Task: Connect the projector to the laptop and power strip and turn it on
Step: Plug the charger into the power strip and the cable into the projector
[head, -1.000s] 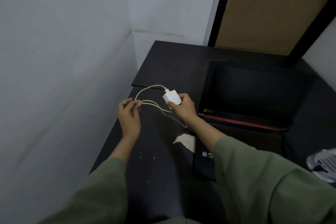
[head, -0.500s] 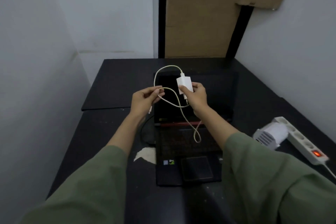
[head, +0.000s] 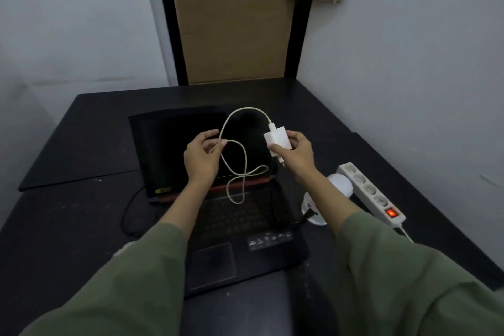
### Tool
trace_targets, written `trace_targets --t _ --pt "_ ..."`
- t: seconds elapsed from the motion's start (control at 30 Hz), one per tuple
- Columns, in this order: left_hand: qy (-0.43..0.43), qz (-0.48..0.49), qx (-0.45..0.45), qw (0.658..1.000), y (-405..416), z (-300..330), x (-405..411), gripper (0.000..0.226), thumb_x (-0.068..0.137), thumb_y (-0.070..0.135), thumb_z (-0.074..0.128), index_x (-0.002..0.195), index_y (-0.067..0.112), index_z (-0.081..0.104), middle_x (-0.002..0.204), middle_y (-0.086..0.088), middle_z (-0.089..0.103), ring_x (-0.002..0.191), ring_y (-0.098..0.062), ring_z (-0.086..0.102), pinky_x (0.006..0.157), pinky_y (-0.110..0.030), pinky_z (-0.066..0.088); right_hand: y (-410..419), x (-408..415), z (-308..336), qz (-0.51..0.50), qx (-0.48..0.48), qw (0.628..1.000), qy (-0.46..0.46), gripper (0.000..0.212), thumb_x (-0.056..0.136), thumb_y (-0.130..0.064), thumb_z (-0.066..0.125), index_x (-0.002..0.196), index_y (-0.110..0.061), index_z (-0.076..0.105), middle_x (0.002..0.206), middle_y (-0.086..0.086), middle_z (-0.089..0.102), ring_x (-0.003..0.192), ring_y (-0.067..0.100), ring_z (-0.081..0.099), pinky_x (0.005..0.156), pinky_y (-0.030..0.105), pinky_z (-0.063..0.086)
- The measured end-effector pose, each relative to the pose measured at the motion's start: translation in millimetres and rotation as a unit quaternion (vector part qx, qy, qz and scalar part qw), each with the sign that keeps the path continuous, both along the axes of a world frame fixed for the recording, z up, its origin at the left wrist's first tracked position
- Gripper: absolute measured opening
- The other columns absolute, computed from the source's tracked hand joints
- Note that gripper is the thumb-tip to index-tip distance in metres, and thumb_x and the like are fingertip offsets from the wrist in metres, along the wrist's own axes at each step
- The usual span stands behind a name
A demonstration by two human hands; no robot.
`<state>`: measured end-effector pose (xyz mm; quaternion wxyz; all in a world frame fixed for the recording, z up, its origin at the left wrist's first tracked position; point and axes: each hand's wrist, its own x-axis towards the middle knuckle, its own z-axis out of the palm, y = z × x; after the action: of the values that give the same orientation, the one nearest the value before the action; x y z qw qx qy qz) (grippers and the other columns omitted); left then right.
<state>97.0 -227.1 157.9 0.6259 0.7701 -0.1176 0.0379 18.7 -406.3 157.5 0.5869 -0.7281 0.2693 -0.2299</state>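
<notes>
Mid-frame over open black laptop [head: 218, 226]: right hand [head: 296, 157] grips white plastic power adapter [head: 277, 140], left hand [head: 201, 157] pinches its looped white cable [head: 234, 169].

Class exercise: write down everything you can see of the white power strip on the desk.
The power strip is a long white bar, seemingly plastic, lying flat on the black desk near its right edge, angled away from the viewer. Four round sockets show in a row, all empty. At its near end a red rocker switch glows, and a white cord leaves there. The far end lies close to the white projector; contact is unclear.
</notes>
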Motion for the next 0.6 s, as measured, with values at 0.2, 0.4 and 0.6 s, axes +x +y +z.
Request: trace_targets --t 0.2,0.4,0.6 --pt "-0.01 -0.017 0.008 1.0 -101 -3 -23 0.017 0.082 0.011 0.067 0.099 0.011 0.071 0.088 0.003 0.069 0.082 -0.005 0.064 0.08 -0.018 0.049 -95 -32 -13 -0.021 -0.073 0.995 0.07 0.054 0.068 -0.019 0.077 0.117 -0.019 0.054 0.104 -0.004 0.06 0.097 0.016 0.059 0.086 0.034 0.052" --pt "-0.004 -0.028 0.049 0.998 -188 -23 -45 0.015 0.08 0.012 0.068 0.094 0.015 0.073 0.087 0.002 0.073 0.081 -0.008 0.067 0.07 -0.009 0.046 -177 -59 -26 -0.061 -0.073 0.992 0.083 0.055 0.069 -0.016 0.079 0.119 -0.016 0.056 0.116 0.006 0.065 0.105 0.022 0.061 0.09 0.033 0.05" --pt "-0.006 -0.057 0.142 0.988 -248 -34 -54 0.016 0.08 0.024 0.069 0.095 0.022 0.073 0.091 0.003 0.074 0.087 -0.011 0.067 0.083 -0.033 0.054 -238 -70 -42 -0.081 -0.05 0.991 0.096 0.058 0.071 -0.014 0.079 0.123 -0.014 0.053 0.121 0.007 0.062 0.099 0.012 0.056 0.084 0.023 0.044"
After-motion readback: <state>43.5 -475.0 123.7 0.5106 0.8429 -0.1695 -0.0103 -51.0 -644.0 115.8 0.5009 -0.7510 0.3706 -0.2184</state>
